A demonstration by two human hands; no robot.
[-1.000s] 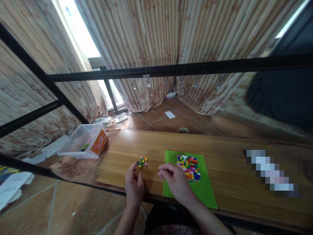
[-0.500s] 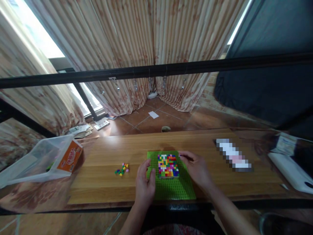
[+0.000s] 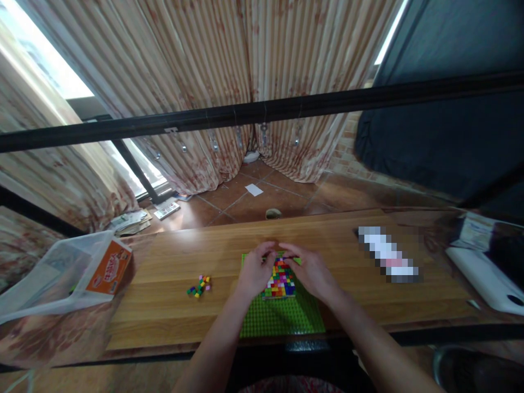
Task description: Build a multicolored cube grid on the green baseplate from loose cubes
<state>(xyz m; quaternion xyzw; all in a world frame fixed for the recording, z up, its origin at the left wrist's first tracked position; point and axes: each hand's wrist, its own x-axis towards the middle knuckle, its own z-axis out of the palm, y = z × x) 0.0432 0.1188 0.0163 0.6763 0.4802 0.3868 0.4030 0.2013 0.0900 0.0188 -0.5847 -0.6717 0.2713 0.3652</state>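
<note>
A square block of many-coloured small toy bricks (image 3: 281,285) sits on a green studded baseplate (image 3: 282,322) in front of me. My left hand (image 3: 257,268) reaches over the block's left and far side, fingers bent, thumb apart from them. It covers that part of the bricks. From the right, my right hand (image 3: 308,267) has its thumb and fingers pinched at the block's far right corner. Whatever is between those fingertips is too small to make out. Several loose small bricks (image 3: 200,286) lie on the wooden board, left of the baseplate.
The wooden board (image 3: 164,305) carries a blurred-out flat object (image 3: 387,254) on the right. A clear plastic box (image 3: 53,273) with an orange label stands at the left. A white device (image 3: 485,284) lies far right. A black bar (image 3: 245,113) crosses beyond the board.
My left hand has moved right and away from me, from the baseplate's left edge to over the block. My right hand has come left to the block's far edge. The view has shifted slightly.
</note>
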